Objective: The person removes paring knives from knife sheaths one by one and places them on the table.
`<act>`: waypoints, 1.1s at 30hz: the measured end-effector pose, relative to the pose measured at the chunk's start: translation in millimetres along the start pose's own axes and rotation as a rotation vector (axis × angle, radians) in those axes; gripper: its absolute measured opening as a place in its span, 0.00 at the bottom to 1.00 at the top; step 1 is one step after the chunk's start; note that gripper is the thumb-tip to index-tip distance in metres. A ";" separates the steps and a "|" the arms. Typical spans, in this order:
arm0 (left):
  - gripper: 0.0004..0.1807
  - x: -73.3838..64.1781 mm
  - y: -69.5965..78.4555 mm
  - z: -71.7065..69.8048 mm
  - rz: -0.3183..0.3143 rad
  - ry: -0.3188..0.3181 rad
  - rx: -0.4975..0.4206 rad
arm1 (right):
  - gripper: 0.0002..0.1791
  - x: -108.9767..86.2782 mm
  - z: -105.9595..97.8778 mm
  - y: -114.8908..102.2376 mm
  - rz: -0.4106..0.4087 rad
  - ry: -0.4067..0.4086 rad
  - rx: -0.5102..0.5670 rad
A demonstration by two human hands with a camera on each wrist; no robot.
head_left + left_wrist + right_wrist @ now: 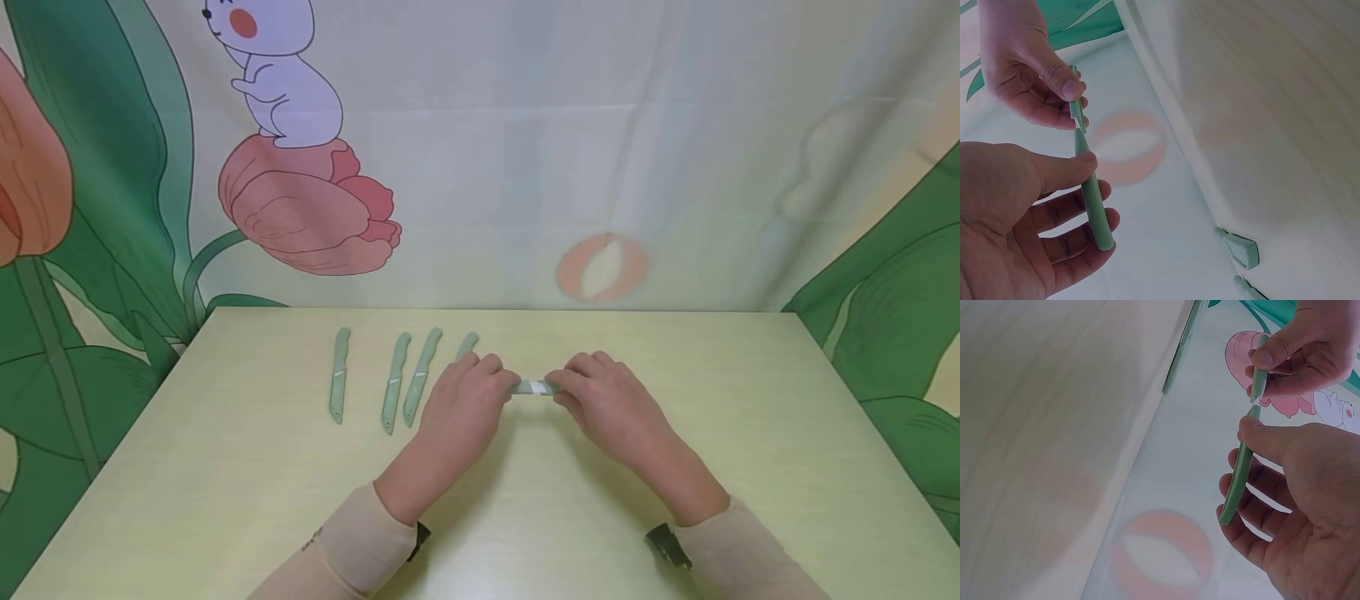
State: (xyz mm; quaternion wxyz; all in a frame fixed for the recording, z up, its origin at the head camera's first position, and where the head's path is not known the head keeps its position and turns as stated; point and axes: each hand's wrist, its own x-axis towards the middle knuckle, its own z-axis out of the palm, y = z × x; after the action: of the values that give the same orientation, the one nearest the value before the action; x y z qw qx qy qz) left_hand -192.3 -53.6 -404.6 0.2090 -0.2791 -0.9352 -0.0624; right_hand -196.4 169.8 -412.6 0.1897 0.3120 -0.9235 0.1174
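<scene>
Over the table, both hands hold one small green knife level between them. My left hand point(467, 407) grips its rounded handle point(1096, 209), thumb on one side and fingers on the other. With thumb and fingertips, my right hand point(617, 410) pinches the flat, slim green sheath point(1239, 478) at the other end. A short pale band point(539, 387) shows between the two green parts; most of the knife is hidden by the fingers in the head view. Nearest the left hand, another green knife point(468, 342) lies partly covered by it.
Left of the hands, more sheathed green knives lie on the pale wooden table point(247, 467): one knife point(338, 379) apart, and two knives point(395, 385) point(422, 379) close together. A printed curtain point(480, 167) hangs behind the table's far edge.
</scene>
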 end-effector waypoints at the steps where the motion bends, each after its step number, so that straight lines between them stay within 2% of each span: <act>1: 0.10 -0.2 0.0 0.1 0.000 0.000 -0.001 | 0.17 0.0 -0.1 0.0 0.000 0.000 0.000; 33: 0.10 0.4 -1.7 -0.6 -0.028 -0.036 -0.013 | 0.17 -0.3 1.7 3.2 -0.004 0.027 0.006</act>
State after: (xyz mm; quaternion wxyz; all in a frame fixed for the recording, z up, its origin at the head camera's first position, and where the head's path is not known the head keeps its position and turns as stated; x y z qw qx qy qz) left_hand -193.3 -55.0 -403.8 0.1893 -0.2685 -0.9422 -0.0662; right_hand -198.6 171.9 -414.6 0.2013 0.3130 -0.9198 0.1241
